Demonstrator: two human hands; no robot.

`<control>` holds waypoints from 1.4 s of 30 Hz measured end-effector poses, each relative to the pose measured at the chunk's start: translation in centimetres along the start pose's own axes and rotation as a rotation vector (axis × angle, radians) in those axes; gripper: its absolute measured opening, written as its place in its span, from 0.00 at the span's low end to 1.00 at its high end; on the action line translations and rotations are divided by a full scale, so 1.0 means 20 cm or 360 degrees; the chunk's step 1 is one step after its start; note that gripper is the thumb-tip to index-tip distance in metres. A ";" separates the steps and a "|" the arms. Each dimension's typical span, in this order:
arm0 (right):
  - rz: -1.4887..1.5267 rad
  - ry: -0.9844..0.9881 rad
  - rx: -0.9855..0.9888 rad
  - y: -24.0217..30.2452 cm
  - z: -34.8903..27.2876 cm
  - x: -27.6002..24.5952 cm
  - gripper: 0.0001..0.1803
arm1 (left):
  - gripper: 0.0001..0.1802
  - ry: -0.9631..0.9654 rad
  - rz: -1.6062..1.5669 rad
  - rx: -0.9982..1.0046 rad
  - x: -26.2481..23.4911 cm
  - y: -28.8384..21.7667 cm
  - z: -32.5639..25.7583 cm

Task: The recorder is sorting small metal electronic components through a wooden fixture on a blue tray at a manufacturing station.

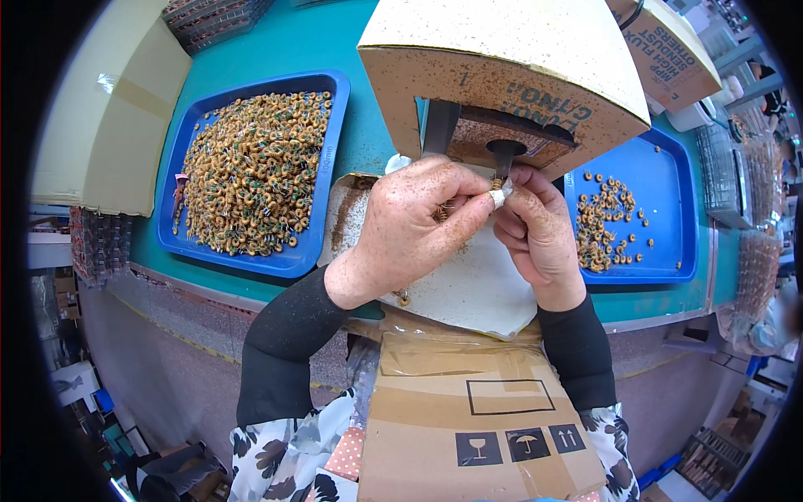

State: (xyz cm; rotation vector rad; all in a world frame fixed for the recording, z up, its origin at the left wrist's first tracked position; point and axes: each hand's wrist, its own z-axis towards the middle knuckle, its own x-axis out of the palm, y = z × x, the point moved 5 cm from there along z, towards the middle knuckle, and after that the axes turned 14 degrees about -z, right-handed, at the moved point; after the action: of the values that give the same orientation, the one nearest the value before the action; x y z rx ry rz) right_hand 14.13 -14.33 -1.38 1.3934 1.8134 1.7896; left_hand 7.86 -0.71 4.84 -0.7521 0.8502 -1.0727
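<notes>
My left hand [418, 213] and my right hand [539, 230] meet at the opening of a cardboard box. Between their pinched fingertips is a small wire-wound ring coil [497, 182], mostly hidden by the fingers. It sits right under the tip of a dark rod-like part [505, 153] inside the box. White wrapping [499, 197] covers a fingertip there. More copper-coloured coils [443, 211] show partly in the curl of my left hand. Under both hands lies a white sheet [468, 280] sprinkled with brown specks.
A blue tray [335, 159] heaped with ring coils stands at left; another blue tray [682, 209] with fewer coils stands at right. The speckled cardboard box [502, 46] rises in front. A closed carton [452, 360] lies nearest me. Another carton [109, 100] stands far left.
</notes>
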 end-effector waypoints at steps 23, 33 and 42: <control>-0.0045 0.0039 -0.0009 0.01 -0.01 0.00 0.08 | 0.04 -0.0133 0.0017 -0.0028 0.03 -0.02 -0.04; -0.0294 0.0052 0.0087 0.01 -0.02 0.02 0.12 | 0.09 -0.0189 -0.0888 -0.0749 0.03 0.15 -0.08; -0.0315 0.0401 0.0072 -0.01 -0.03 0.06 0.26 | 0.13 0.0003 -0.1512 -0.1206 0.04 0.23 -0.12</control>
State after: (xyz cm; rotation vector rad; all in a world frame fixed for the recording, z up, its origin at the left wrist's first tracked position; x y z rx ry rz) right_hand 13.03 -13.89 -0.87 0.9972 2.0456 1.8987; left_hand 7.99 -0.39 -0.42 -1.9145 0.9170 -1.5764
